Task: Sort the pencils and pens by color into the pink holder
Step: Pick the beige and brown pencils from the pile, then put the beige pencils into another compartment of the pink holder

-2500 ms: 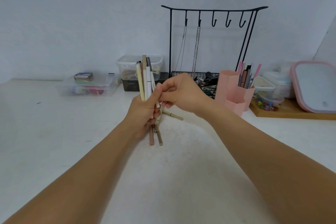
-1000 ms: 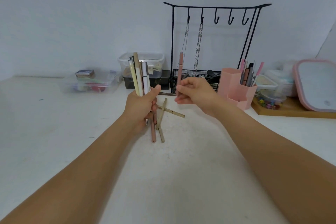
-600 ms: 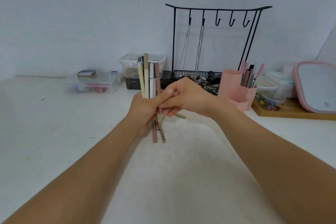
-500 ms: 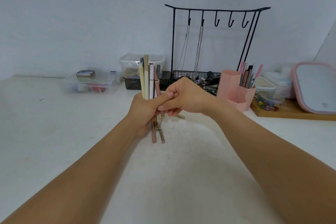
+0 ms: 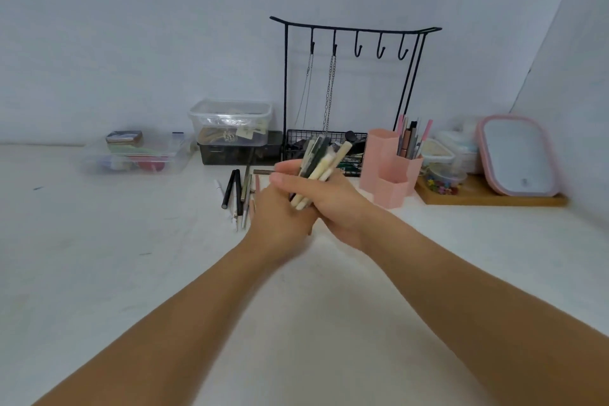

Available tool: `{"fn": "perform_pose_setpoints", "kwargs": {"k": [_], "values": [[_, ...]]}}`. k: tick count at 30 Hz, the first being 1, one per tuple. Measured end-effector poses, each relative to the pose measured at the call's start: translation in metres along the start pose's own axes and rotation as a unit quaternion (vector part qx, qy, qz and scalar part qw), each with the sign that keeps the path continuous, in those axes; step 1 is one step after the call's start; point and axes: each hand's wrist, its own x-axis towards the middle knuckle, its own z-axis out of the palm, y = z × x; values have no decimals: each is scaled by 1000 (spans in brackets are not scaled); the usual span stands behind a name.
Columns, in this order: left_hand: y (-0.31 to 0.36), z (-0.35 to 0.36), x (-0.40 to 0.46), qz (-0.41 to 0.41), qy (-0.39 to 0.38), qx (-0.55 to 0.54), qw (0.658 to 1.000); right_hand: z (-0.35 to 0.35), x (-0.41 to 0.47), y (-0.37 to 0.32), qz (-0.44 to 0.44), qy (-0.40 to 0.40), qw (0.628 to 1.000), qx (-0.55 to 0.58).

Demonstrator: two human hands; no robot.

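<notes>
Our left hand [image 5: 280, 217] and right hand [image 5: 333, 204] meet above the white tabletop [image 5: 99, 273], both clasped round one bundle of pens [image 5: 318, 165]: cream, white and dark green barrels, tilted right, blurred. Loose pens [image 5: 239, 194], black and grey, lie just left. Farther right stands the pink holder [image 5: 389, 171], its back compartment filled.

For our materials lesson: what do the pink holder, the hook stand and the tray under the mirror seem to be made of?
Pink holder: probably plastic, matte, with smooth moulded walls in one even colour.
Hook stand: likely metal wire with a black coating, given its thin, rigid bent rods.
Tray: looks like wood, possibly bamboo, with a warm brown flat edge.
</notes>
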Motion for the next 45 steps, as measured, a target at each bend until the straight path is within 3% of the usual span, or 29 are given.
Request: {"fn": "perform_pose_setpoints", "kwargs": {"k": [3, 9, 14, 19, 23, 25, 27, 32, 36, 42, 45], "values": [[1, 9, -5, -5, -4, 1, 1000, 4, -4, 10, 1, 121, 991, 50], [-6, 21, -8, -7, -84, 18, 996, -15, -5, 17, -33, 179, 982, 43], [-6, 18, -10, -17, -16, 7, 1000, -67, 3, 8, -86, 274, 957, -40], [-6, 14, -8, -3, 21, -5, 1000, -73, 5, 28, -26, 259, 963, -66], [-6, 10, -7, -8, 47, -21, 999, -99, 13, 11, -87, 318, 914, -235], [-5, 9, -7, -12, 58, -23, 998, -113, 15, 10, -56, 309, 892, -325], [-5, 10, -7, -13, 60, -22, 998, -120, 13, 14, -2, 274, 892, -360], [-4, 11, -4, -10, 64, -24, 998, -129, 4, -3, 74, 140, 942, -296], [8, 11, 14, 4, 44, 15, 999, -130, -4, -22, 128, 32, 954, -269], [24, 24, 65, -93, -67, 35, 993, -136, -24, -60, 100, 36, 967, -231], [19, 34, 77, -105, -54, -4, 993, -139, -31, -73, -27, 94, 988, -123]]}}
